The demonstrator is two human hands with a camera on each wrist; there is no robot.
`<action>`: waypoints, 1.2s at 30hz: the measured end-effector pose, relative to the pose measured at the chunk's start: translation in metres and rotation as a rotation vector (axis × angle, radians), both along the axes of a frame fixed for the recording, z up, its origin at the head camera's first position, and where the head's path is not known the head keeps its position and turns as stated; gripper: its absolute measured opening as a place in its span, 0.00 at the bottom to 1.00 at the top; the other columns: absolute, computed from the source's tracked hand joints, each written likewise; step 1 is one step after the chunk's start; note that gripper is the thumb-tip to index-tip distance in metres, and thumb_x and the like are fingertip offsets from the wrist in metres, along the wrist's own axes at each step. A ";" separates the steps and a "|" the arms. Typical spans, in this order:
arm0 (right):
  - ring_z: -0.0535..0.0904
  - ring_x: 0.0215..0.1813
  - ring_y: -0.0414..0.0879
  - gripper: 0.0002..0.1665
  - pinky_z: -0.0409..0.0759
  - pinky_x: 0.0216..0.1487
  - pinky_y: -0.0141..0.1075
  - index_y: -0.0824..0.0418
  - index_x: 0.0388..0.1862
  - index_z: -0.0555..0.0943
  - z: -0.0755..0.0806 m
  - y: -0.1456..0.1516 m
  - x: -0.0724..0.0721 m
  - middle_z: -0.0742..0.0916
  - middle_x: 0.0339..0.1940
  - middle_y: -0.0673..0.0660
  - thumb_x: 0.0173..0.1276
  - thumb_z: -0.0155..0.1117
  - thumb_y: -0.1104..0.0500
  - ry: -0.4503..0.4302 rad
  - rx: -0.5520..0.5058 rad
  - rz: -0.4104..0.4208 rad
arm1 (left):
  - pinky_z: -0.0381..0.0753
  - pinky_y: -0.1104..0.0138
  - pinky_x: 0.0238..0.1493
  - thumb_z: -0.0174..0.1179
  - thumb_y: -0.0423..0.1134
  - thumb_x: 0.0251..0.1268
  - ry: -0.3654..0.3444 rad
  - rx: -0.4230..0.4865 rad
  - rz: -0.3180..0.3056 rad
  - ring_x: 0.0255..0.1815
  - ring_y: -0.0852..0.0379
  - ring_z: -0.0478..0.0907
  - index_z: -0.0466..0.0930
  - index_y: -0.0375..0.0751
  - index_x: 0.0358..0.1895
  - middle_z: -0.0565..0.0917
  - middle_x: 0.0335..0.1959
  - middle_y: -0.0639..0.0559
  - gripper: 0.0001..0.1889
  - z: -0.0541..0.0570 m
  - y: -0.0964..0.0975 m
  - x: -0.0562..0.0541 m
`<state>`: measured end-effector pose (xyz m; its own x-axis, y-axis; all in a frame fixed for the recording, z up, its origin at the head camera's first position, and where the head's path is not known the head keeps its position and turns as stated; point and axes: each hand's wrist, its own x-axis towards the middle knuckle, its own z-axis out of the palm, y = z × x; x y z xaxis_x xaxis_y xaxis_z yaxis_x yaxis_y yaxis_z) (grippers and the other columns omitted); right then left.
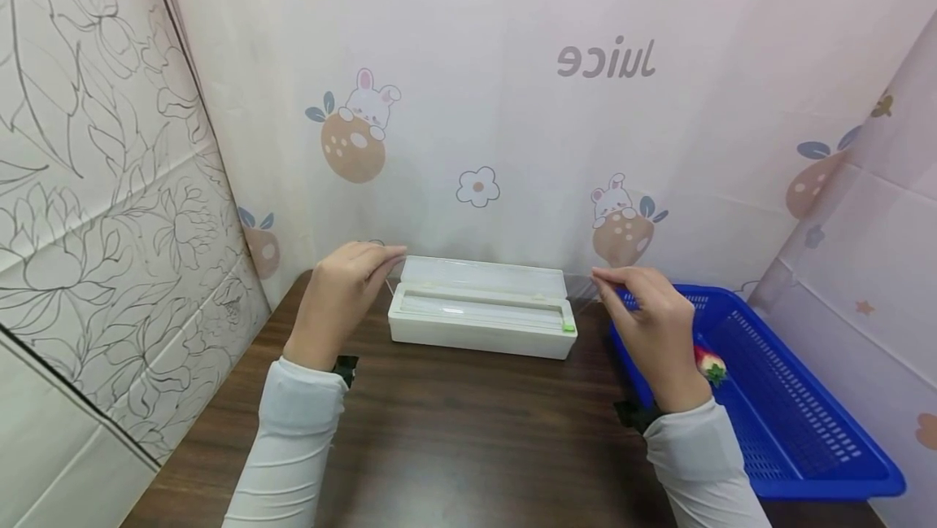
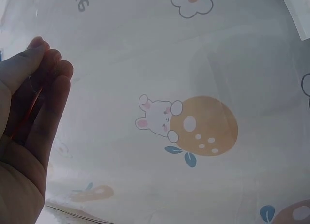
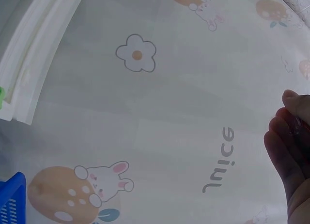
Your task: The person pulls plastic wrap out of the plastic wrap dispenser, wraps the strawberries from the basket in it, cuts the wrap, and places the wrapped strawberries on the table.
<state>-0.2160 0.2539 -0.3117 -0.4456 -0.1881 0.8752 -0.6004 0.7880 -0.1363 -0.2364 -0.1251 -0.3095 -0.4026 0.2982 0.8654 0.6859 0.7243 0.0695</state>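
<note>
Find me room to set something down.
Widest: the table in front of the white box, between the sleeves. In the blue basket, the near end, short of the strawberry, is bare. Crowded: both ends of the box, flanked by left hand and right hand, and the narrow strip toward the basket.

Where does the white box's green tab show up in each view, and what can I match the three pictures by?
Head: green tab right of and below centre, on the white box.
Left wrist: not in it.
Right wrist: green tab cut off at the left edge, just above mid-height.
Shared landmark: the flower print, in all three.
</note>
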 end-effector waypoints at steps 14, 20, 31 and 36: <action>0.85 0.40 0.52 0.17 0.68 0.57 0.16 0.65 0.43 0.89 0.002 -0.001 -0.001 0.90 0.38 0.60 0.53 0.78 0.72 0.066 -0.068 0.043 | 0.86 0.60 0.43 0.70 0.29 0.61 0.039 0.012 -0.007 0.38 0.50 0.85 0.89 0.36 0.45 0.89 0.36 0.46 0.10 0.003 0.000 0.001; 0.85 0.41 0.53 0.17 0.68 0.57 0.16 0.65 0.43 0.89 0.003 -0.001 0.000 0.90 0.38 0.60 0.52 0.78 0.73 0.065 -0.069 0.039 | 0.85 0.60 0.43 0.71 0.28 0.58 0.052 0.017 -0.008 0.38 0.50 0.85 0.89 0.36 0.45 0.89 0.36 0.46 0.11 0.004 0.000 0.002; 0.85 0.41 0.53 0.16 0.70 0.57 0.18 0.64 0.44 0.89 0.007 -0.002 0.005 0.90 0.39 0.59 0.55 0.77 0.72 0.064 -0.064 0.035 | 0.85 0.59 0.43 0.70 0.28 0.60 0.059 0.038 -0.027 0.38 0.49 0.85 0.89 0.36 0.45 0.89 0.36 0.46 0.10 0.007 0.000 0.004; 0.85 0.41 0.53 0.15 0.70 0.57 0.18 0.64 0.44 0.89 0.008 -0.002 0.006 0.90 0.39 0.59 0.57 0.76 0.71 0.071 -0.057 0.036 | 0.85 0.59 0.43 0.70 0.29 0.61 0.067 0.036 -0.023 0.38 0.50 0.85 0.89 0.37 0.46 0.89 0.36 0.46 0.10 0.007 -0.001 0.007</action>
